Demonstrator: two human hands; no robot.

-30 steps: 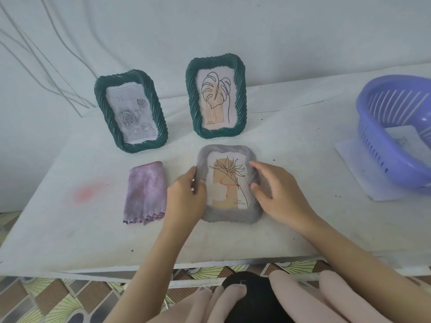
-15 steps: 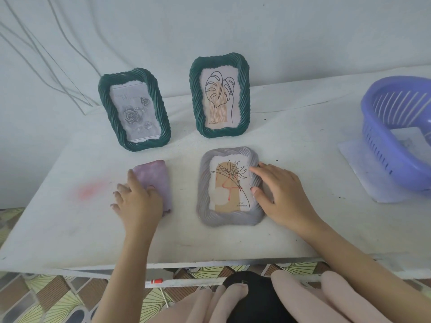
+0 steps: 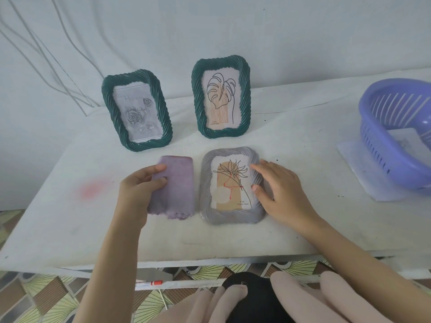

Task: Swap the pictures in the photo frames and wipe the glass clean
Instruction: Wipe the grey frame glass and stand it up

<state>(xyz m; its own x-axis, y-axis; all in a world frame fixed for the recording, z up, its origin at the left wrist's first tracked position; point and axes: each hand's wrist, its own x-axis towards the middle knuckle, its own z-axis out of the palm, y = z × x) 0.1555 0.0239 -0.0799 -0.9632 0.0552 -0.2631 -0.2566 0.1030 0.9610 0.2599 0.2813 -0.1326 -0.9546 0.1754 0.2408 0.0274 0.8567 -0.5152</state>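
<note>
A grey ribbed photo frame (image 3: 231,216) lies flat on the white table (image 3: 303,224), face up, with a line-drawn flower picture inside. My right hand (image 3: 279,190) rests on its right edge, fingers spread. Just left of it is a folded purple cloth (image 3: 177,190); my left hand (image 3: 137,190) grips its left side, thumb on top. Two dark green frames stand at the back: the left green frame (image 3: 136,110) shows grey roses, the right green frame (image 3: 221,96) a leaf drawing.
A purple plastic basket (image 3: 396,136) sits on a sheet of paper (image 3: 354,164) at the right. A pink stain (image 3: 92,188) marks the table at the left. The wall runs close behind the frames. My knees are below the front edge.
My left hand left the grey frame, reached left to the purple cloth and closed on it, shifting it closer to the frame. My right hand stayed on the frame's right edge.
</note>
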